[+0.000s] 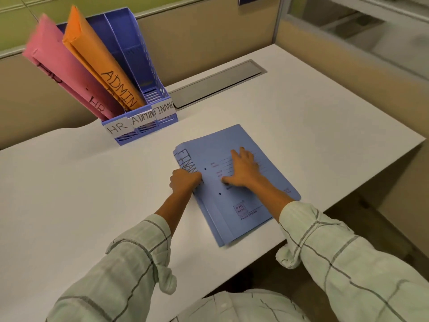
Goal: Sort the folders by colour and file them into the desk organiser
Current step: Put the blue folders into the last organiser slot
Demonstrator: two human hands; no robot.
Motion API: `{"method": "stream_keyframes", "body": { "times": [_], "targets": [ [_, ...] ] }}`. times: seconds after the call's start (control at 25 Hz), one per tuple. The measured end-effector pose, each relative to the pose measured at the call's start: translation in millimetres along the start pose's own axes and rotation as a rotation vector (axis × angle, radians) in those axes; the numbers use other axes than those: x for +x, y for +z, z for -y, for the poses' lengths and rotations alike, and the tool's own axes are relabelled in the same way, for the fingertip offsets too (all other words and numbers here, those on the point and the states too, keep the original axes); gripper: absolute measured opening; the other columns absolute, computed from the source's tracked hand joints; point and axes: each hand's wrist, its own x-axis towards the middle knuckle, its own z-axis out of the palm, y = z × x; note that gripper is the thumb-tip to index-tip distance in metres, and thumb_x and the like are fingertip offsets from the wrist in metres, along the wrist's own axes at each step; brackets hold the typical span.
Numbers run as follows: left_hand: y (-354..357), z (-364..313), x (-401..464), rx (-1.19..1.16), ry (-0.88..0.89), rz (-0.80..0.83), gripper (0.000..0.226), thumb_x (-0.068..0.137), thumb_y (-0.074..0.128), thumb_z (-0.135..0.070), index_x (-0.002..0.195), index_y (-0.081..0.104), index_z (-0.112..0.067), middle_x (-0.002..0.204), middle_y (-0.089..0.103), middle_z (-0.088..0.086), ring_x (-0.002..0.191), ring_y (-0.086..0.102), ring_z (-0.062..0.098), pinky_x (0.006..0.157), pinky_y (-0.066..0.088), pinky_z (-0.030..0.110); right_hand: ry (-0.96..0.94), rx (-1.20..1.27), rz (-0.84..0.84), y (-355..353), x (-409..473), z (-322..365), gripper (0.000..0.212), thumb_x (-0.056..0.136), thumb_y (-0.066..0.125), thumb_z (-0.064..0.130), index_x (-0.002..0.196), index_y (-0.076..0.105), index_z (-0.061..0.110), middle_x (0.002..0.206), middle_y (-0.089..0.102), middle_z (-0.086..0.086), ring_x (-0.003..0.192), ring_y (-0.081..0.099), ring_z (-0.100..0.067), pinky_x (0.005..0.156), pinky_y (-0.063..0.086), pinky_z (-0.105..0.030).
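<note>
A stack of blue folders (243,201) marked FINANCE lies flat on the white desk (81,182). My left hand (184,181) curls around the stack's left spine edge, fingers tucked under it. My right hand (243,168) rests flat on the top cover, fingers spread. The blue desk organiser (148,122) stands at the back left with labels HR, ADMIN and FINANCE. Pink folders (67,73) marked HR lean in its left slot. Orange folders (102,61) marked ADMIN lean in the middle slot. The right slot (139,56) holds nothing.
A grey cable hatch (218,82) is set into the desk behind the folders. Beige partition walls (204,36) close the back and right. The desk's front right edge (348,198) runs close beside the blue stack.
</note>
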Motion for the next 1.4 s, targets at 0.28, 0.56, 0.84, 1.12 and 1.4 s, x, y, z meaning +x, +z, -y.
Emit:
{"method": "stream_keyframes", "body": {
  "times": [0.28, 0.56, 0.84, 1.12, 1.4],
  "targets": [
    [12.3, -2.4, -17.9, 0.038, 0.016, 0.004, 0.051, 0.077, 0.080, -0.032, 0.111, 0.047, -0.015, 0.101, 0.057, 0.007, 0.096, 0.062, 0.028, 0.080, 0.058, 0.035, 0.142, -0.016, 0.020, 17.6, -16.3, -36.7, 0.125, 0.064, 0.067, 0.079, 0.154, 0.008, 0.015, 0.162, 0.001, -0.018, 0.149, 0.002, -0.040, 0.118, 0.016, -0.057],
    [9.6, 1.3, -19.7, -0.061, -0.077, 0.015, 0.075, 0.068, 0.087, -0.039, 0.123, 0.047, -0.008, 0.115, 0.058, 0.011, 0.106, 0.063, 0.032, 0.086, 0.058, 0.039, 0.129, -0.045, 0.046, 27.7, -18.5, -34.0, 0.139, 0.053, 0.060, 0.091, 0.156, 0.001, 0.020, 0.163, -0.008, -0.018, 0.150, -0.005, -0.040, 0.120, 0.010, -0.055],
    [17.4, 2.1, -21.3, -0.075, -0.043, -0.041, 0.061, 0.071, 0.085, -0.037, 0.112, 0.047, -0.013, 0.106, 0.056, 0.007, 0.095, 0.061, 0.025, 0.069, 0.053, 0.029, 0.106, -0.072, 0.044, 36.7, -24.0, -22.3, 0.139, 0.049, 0.058, 0.093, 0.157, 0.001, 0.026, 0.163, -0.011, -0.016, 0.150, -0.007, -0.040, 0.119, 0.008, -0.055],
    [16.4, 4.2, -20.7, -0.250, 0.026, -0.026, 0.054, 0.071, 0.085, -0.034, 0.105, 0.047, -0.017, 0.101, 0.057, 0.001, 0.085, 0.061, 0.021, 0.059, 0.052, 0.023, 0.121, -0.039, 0.030, 33.8, -25.9, -20.7, 0.139, 0.048, 0.060, 0.093, 0.157, 0.002, 0.027, 0.164, -0.007, -0.014, 0.150, -0.003, -0.039, 0.119, 0.010, -0.055],
    [-14.9, -19.3, -21.8, -0.738, 0.079, 0.409, 0.052, 0.080, 0.071, 0.004, 0.128, 0.054, -0.008, 0.120, 0.067, 0.013, 0.102, 0.068, 0.033, 0.075, 0.062, 0.045, 0.085, 0.088, 0.106, -16.1, -18.8, 16.8, 0.134, 0.046, 0.075, 0.082, 0.152, 0.016, 0.024, 0.156, 0.025, -0.013, 0.142, 0.028, -0.039, 0.112, 0.032, -0.060]
  ]
}}
